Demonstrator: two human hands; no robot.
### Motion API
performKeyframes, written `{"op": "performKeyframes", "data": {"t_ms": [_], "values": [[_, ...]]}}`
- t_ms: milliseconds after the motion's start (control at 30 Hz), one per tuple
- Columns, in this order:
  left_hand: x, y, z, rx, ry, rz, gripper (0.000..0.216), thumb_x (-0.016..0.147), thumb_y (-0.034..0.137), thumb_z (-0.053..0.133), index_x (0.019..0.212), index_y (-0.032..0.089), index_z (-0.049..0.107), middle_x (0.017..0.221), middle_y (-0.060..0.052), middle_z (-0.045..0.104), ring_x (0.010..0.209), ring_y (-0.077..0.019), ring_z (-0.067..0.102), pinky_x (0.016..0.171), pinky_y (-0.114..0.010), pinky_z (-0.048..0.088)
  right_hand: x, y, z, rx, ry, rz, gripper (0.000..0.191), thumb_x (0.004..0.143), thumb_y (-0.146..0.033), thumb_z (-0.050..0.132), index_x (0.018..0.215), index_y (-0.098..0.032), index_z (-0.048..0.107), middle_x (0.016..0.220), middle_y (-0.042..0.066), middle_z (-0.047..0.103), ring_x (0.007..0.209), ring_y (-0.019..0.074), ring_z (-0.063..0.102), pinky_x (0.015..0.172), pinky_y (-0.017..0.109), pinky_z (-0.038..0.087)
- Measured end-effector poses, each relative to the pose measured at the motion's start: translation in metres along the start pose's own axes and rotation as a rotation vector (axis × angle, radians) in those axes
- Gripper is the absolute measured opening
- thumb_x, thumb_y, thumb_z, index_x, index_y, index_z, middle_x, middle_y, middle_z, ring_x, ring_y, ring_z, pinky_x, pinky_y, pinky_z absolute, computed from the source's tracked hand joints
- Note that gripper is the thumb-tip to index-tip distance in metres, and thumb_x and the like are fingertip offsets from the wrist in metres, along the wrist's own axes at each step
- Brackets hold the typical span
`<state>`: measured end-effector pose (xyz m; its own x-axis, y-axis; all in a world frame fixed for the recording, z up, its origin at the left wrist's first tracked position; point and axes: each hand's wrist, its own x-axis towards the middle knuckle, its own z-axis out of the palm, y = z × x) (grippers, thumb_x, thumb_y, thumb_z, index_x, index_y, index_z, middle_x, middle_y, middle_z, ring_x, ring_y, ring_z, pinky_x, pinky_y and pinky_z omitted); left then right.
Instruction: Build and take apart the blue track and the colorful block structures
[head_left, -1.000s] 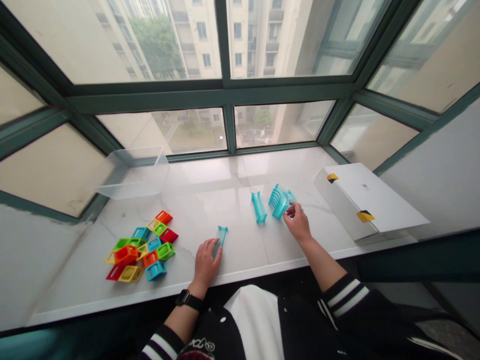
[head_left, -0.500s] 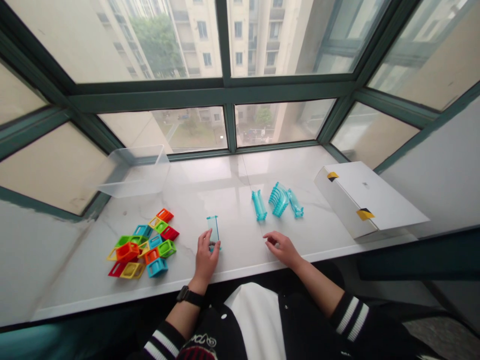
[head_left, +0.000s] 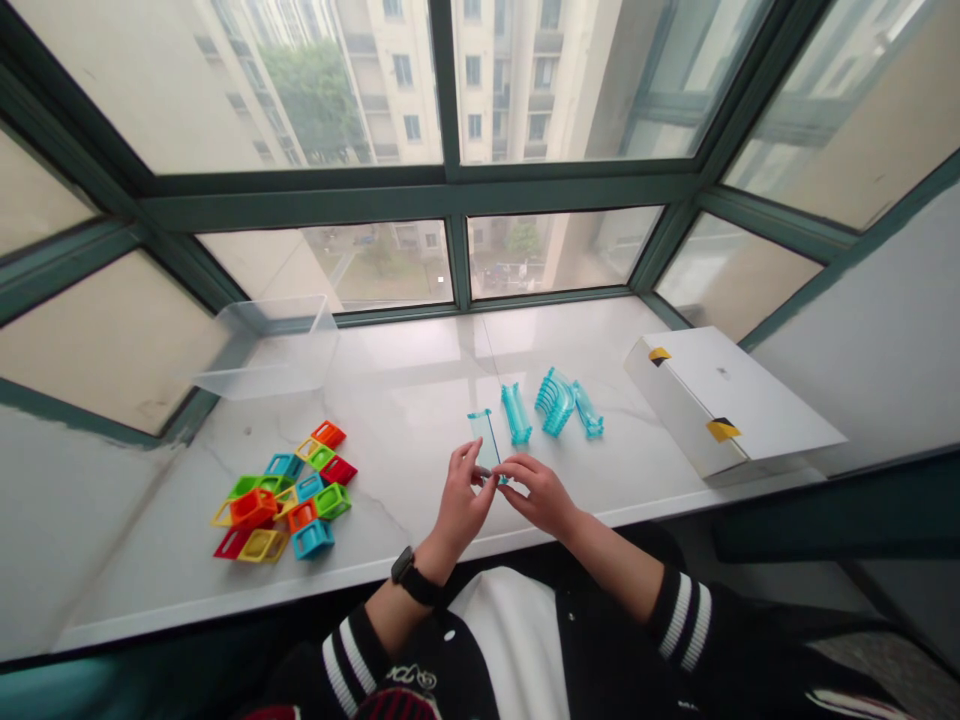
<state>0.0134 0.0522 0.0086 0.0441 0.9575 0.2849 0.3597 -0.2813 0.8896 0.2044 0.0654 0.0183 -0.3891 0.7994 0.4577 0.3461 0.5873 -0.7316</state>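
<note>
My left hand (head_left: pixel 463 500) is closed on the near end of a flat, see-through teal track piece (head_left: pixel 484 438), whose far end points toward the window. At the piece's near right corner, the fingertips of my right hand (head_left: pixel 546 497) are pinched together and appear to grip it. Its near end is partly hidden by the fingers. Just beyond my right hand lie a straight teal track piece (head_left: pixel 516 415), a curved ribbed one (head_left: pixel 555 402) and another narrow one (head_left: pixel 588 410).
Colourful plastic blocks (head_left: pixel 304 515) form a pile on the left of the white counter (head_left: pixel 397 380). Behind them stands a clear plastic bin (head_left: pixel 277 365). A white box (head_left: pixel 731 395) with yellow-and-black tape sits at the right. Green-framed windows close off the far side.
My left hand has carried the teal track piece to the right. My right hand has shifted slightly left, and its fingers now meet the piece's near end.
</note>
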Motion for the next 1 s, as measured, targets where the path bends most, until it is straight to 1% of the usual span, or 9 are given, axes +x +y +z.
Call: {"op": "performKeyframes", "data": {"t_ms": [67, 167, 233, 300, 400, 500, 600, 767, 1000], "values": [[0.007, 0.003, 0.006, -0.042, -0.006, 0.002, 0.06, 0.098, 0.03, 0.063, 0.155, 0.031, 0.044, 0.146, -0.014, 0.049, 0.088, -0.0127, 0.069, 0.082, -0.034, 0.064, 0.0, 0.004, -0.003, -0.031, 0.041, 0.03, 0.025, 0.101, -0.025, 0.061, 0.123, -0.029, 0.071, 0.107, 0.007, 0.071, 0.095, 0.0223, 0.069, 0.088, 0.039, 0.061], [0.018, 0.004, 0.015, -0.101, -0.023, 0.011, 0.061, 0.098, 0.03, 0.064, 0.155, 0.031, 0.042, 0.149, -0.015, 0.05, 0.103, -0.0185, 0.07, 0.087, -0.037, 0.064, 0.003, 0.011, -0.011, -0.069, 0.11, 0.082, 0.022, 0.101, -0.026, 0.06, 0.12, -0.027, 0.071, 0.102, 0.007, 0.072, 0.085, 0.0217, 0.069, 0.083, 0.039, 0.061], [0.023, 0.004, 0.022, -0.099, -0.04, 0.016, 0.059, 0.098, 0.029, 0.064, 0.154, 0.03, 0.045, 0.147, -0.014, 0.054, 0.115, -0.023, 0.068, 0.093, -0.041, 0.063, 0.007, 0.017, -0.017, -0.103, 0.152, 0.121, 0.022, 0.1, -0.026, 0.06, 0.119, -0.026, 0.071, 0.101, 0.007, 0.072, 0.082, 0.022, 0.068, 0.081, 0.04, 0.061], [0.028, 0.003, 0.028, -0.074, -0.058, 0.014, 0.054, 0.098, 0.028, 0.064, 0.149, 0.029, 0.05, 0.142, -0.014, 0.059, 0.122, -0.0256, 0.065, 0.098, -0.045, 0.061, 0.011, 0.024, -0.023, -0.141, 0.182, 0.169, 0.022, 0.099, -0.027, 0.06, 0.118, -0.025, 0.072, 0.101, 0.007, 0.072, 0.08, 0.022, 0.068, 0.08, 0.04, 0.061], [0.035, 0.0, 0.036, -0.067, -0.103, 0.007, 0.047, 0.098, 0.026, 0.062, 0.144, 0.028, 0.056, 0.138, -0.013, 0.064, 0.126, -0.027, 0.064, 0.101, -0.048, 0.06, 0.018, 0.036, -0.027, -0.199, 0.21, 0.238, 0.024, 0.099, -0.028, 0.06, 0.119, -0.024, 0.072, 0.102, 0.008, 0.073, 0.076, 0.021, 0.067, 0.079, 0.039, 0.06], [0.043, -0.006, 0.045, -0.11, -0.14, -0.012, 0.048, 0.097, 0.026, 0.062, 0.145, 0.027, 0.057, 0.138, -0.014, 0.065, 0.124, -0.027, 0.066, 0.099, -0.048, 0.061, 0.024, 0.047, -0.027, -0.238, 0.22, 0.285, 0.027, 0.098, -0.026, 0.058, 0.121, -0.024, 0.073, 0.105, 0.008, 0.074, 0.075, 0.0203, 0.067, 0.082, 0.04, 0.06], [0.05, -0.015, 0.053, -0.152, -0.137, -0.045, 0.048, 0.097, 0.029, 0.065, 0.145, 0.025, 0.059, 0.141, -0.016, 0.064, 0.122, -0.0279, 0.067, 0.098, -0.049, 0.062, 0.03, 0.057, -0.023, -0.29, 0.233, 0.316, 0.03, 0.097, -0.023, 0.056, 0.122, -0.024, 0.073, 0.112, 0.01, 0.075, 0.081, 0.0219, 0.07, 0.086, 0.041, 0.06], [0.055, -0.026, 0.062, -0.188, -0.136, -0.123, 0.051, 0.096, 0.034, 0.068, 0.145, 0.024, 0.061, 0.144, -0.017, 0.063, 0.126, -0.0315, 0.067, 0.098, -0.051, 0.062, 0.039, 0.067, -0.017, -0.405, 0.205, 0.357, 0.032, 0.097, -0.019, 0.056, 0.122, -0.023, 0.075, 0.118, 0.012, 0.077, 0.108, 0.0281, 0.072, 0.095, 0.044, 0.059], [0.057, -0.018, 0.061, -0.177, -0.17, -0.205, 0.057, 0.093, 0.032, 0.069, 0.148, 0.02, 0.06, 0.148, -0.017, 0.062, 0.128, -0.0315, 0.065, 0.098, -0.047, 0.06, 0.045, 0.069, -0.018, -0.469, 0.123, 0.452, 0.036, 0.099, -0.017, 0.054, 0.129, -0.021, 0.073, 0.127, 0.011, 0.075, 0.118, 0.0245, 0.069, 0.105, 0.037, 0.054]]}}
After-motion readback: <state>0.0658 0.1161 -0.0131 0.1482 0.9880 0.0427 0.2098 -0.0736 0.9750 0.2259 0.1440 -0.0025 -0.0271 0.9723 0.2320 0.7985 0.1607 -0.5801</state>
